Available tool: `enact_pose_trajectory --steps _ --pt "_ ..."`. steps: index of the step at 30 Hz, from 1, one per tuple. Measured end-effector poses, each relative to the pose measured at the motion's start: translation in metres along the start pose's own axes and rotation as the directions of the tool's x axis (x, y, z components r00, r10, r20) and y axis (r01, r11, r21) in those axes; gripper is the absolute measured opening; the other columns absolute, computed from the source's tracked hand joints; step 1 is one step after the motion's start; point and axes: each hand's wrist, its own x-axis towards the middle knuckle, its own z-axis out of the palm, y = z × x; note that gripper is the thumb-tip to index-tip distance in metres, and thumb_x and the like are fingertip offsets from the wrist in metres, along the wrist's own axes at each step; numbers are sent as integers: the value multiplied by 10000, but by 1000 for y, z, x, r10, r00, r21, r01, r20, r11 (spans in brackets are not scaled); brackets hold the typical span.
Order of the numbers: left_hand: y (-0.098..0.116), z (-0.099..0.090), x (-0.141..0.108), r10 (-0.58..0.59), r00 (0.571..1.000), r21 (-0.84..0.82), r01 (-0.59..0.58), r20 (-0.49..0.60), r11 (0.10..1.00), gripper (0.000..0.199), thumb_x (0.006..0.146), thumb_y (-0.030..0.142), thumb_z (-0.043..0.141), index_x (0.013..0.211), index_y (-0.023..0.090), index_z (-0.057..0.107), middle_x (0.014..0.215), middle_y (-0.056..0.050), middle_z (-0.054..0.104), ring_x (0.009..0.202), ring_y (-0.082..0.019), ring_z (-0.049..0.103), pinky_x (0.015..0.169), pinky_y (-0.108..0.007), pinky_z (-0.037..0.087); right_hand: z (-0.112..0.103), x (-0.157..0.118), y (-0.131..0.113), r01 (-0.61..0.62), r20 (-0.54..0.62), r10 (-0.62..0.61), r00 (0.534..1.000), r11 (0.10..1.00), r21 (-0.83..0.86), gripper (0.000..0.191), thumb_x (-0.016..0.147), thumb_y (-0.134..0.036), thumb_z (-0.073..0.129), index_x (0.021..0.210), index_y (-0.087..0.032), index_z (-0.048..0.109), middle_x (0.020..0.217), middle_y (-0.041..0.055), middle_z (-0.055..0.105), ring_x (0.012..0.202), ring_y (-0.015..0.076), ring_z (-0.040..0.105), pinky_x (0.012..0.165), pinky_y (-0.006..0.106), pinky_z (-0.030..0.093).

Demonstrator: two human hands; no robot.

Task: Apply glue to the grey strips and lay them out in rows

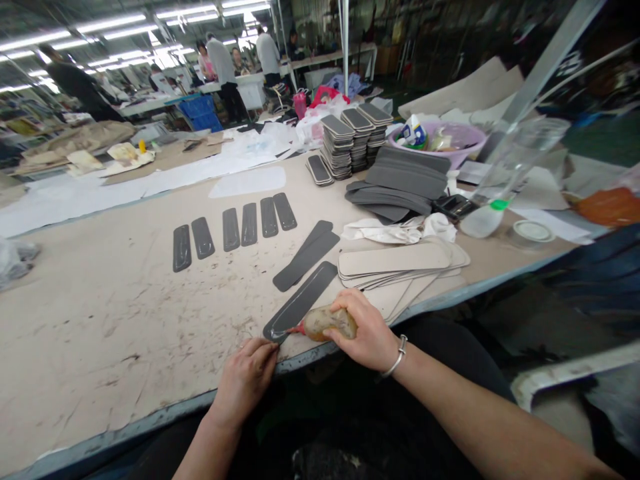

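Observation:
My right hand (pixel 364 328) is wrapped round a yellowish glue bottle (pixel 327 323), tilted so that its red nozzle points down to the left. The nozzle tip meets the near end of a long dark grey strip (pixel 305 298) with rounded ends. A shiny line of wet glue runs along the strip's left edge and round that end. My left hand (pixel 249 371) pinches the strip's near corner at the table edge, fingers closed. Just beyond lie two overlapping grey strips (pixel 306 257). Farther left, several short grey pieces (pixel 231 229) with glossy outlines lie in a row.
On the right lie a fan of beige strips (pixel 395 260), a crumpled white cloth (pixel 400 230) and a pile of dark pieces (pixel 405 177). Behind stand stacked small pieces (pixel 340 147) and a purple basin (pixel 470 150). A clear container (pixel 520 160) stands far right. People work in the background.

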Motion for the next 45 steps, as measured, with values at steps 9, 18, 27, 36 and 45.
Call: enact_pose_trajectory --steps 9,18,27,36,45 --pt "-5 2 3 21 1000 19 -21 20 1000 173 867 272 503 927 203 649 923 -41 622 813 -137 601 735 -254 504 -35 7 32 -73 -261 17 965 976 -204 364 696 -137 675 996 -226 489 974 60 491 955 233 494 854 394 445" --pt "-3 4 6 12 999 72 -15 35 997 185 869 280 480 896 192 640 910 -46 614 797 -148 600 715 -271 508 -7 2 11 14 -114 -20 993 998 -55 364 710 -184 686 1003 -226 472 992 61 484 979 221 488 858 383 456" --pt "-1 5 6 44 999 97 -43 -4 994 147 859 261 486 896 178 603 917 -57 600 795 -154 587 711 -282 501 -22 9 30 -79 -266 18 964 972 -223 367 705 -156 668 1020 -233 496 1031 72 478 1028 237 485 896 397 454" --pt "-3 6 8 60 998 90 -59 -12 994 135 857 255 486 887 178 593 902 -57 595 802 -164 582 719 -289 496 -29 14 34 -118 -324 33 945 962 -246 357 694 -160 674 992 -220 487 973 63 497 957 233 498 862 401 452" --pt "-2 6 9 41 999 84 -40 -6 996 128 856 266 492 893 189 587 921 -54 594 808 -159 585 722 -282 490 -28 14 28 -63 -291 16 957 986 -153 344 698 -178 677 979 -229 486 952 47 518 924 228 504 818 396 451"
